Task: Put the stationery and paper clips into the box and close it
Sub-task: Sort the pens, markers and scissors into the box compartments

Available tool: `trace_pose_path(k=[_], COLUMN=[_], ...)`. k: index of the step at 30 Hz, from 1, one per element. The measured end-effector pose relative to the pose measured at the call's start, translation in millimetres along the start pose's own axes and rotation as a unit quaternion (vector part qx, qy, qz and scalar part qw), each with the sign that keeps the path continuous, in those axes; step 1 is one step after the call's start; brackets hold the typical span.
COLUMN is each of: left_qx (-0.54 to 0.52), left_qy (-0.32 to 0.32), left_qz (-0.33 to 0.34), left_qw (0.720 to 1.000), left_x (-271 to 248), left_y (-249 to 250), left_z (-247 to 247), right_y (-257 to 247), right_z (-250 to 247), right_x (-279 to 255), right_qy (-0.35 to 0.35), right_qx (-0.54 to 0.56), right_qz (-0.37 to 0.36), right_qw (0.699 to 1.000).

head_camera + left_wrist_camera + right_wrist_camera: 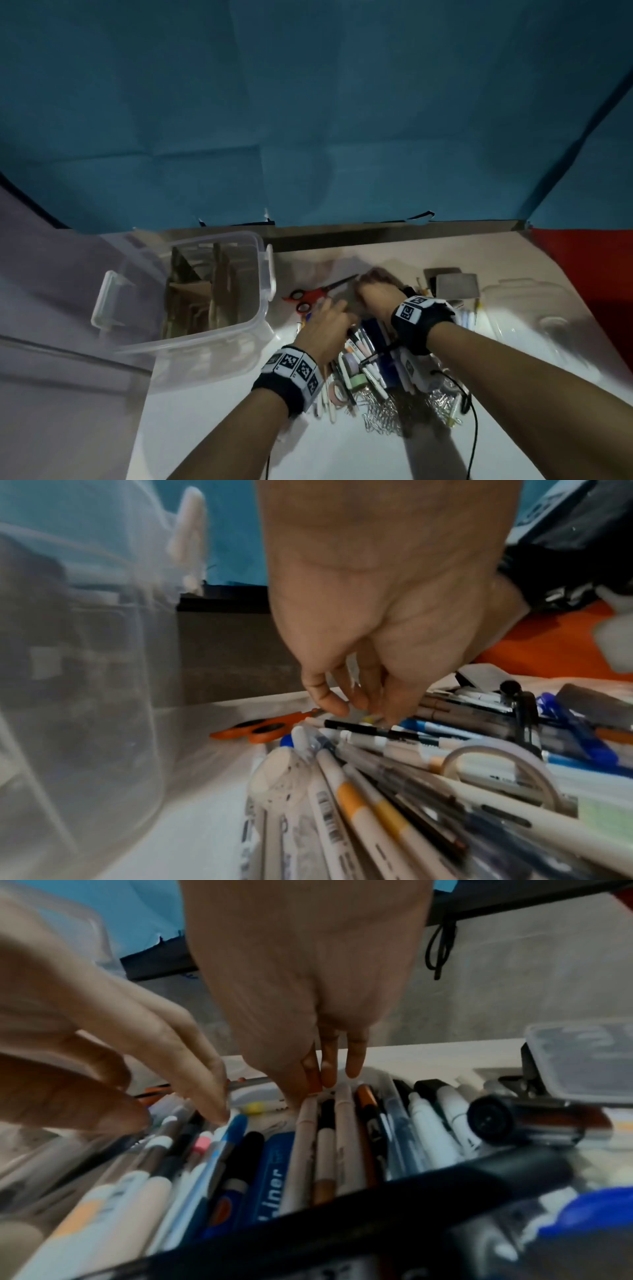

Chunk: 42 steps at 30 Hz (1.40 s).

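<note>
paper clips [383,416] sit at the bottom centre of the head view, nearest me, spilled in a loose heap on the table [212,445]. going left to right: the box [185,346] stands open at left centre with cardboard dividers inside and, as far as i can see, none of the stationery in it yet. right of it lie the scissors [317,294], then the pile of pens [363,363] with tape rolls [337,394]. my left hand [327,329] hangs over the pens, fingers loosely bent, touching tips, holding nothing. my right hand [375,294] points straight fingers down onto pen ends, gripping nothing. the lid [534,318] waits at far right. i judge nearly all is left: filling, then closing. the box wall is just beside the pile; open table lies toward the bottom left.
</note>
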<state>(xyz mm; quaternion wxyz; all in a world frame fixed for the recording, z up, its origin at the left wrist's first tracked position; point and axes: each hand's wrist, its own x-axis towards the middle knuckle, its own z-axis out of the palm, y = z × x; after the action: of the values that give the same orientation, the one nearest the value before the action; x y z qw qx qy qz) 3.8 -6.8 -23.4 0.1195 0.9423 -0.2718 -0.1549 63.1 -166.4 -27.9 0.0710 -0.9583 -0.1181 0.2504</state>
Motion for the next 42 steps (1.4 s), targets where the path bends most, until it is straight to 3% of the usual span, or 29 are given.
trace_pose_path(k=[5,13,16,21,25,30,38,42], left_qx=[0.062,0.047,0.061,0.087,0.112,0.151,0.225,0.233], left_qy=[-0.036,-0.045,-0.056,-0.084,-0.117,-0.162,-0.190,-0.212], left_qz=[0.048,0.029,0.049,0.081,0.123,0.151,0.179,0.149], left_qw=[0.996,0.997,0.995,0.989,0.979,0.963,0.939,0.937], left_x=[17,19,19,21,23,23,27,27], left_y=[6,6,7,5,6,12,16,24], left_z=[-3,-5,-6,-9,-13,-20,-65,-88], right_y=[15,25,29,55,78,104,108,109], right_z=[-4,3,-13,-53,-64,-35,-10,-6], right_x=[-6,-5,-7,-30,-67,-93,-110,-113], right_qy=[0.002,0.004,0.028,0.136,0.095,0.008,0.017,0.051], right_qx=[-0.005,-0.016,-0.060,0.046,0.091,0.110,0.136,0.145], right_qz=[-0.020,-0.034,-0.048,-0.046,-0.033,-0.004,-0.022,-0.024], right_qw=[1.000,0.999,0.997,0.989,0.991,0.994,0.990,0.988])
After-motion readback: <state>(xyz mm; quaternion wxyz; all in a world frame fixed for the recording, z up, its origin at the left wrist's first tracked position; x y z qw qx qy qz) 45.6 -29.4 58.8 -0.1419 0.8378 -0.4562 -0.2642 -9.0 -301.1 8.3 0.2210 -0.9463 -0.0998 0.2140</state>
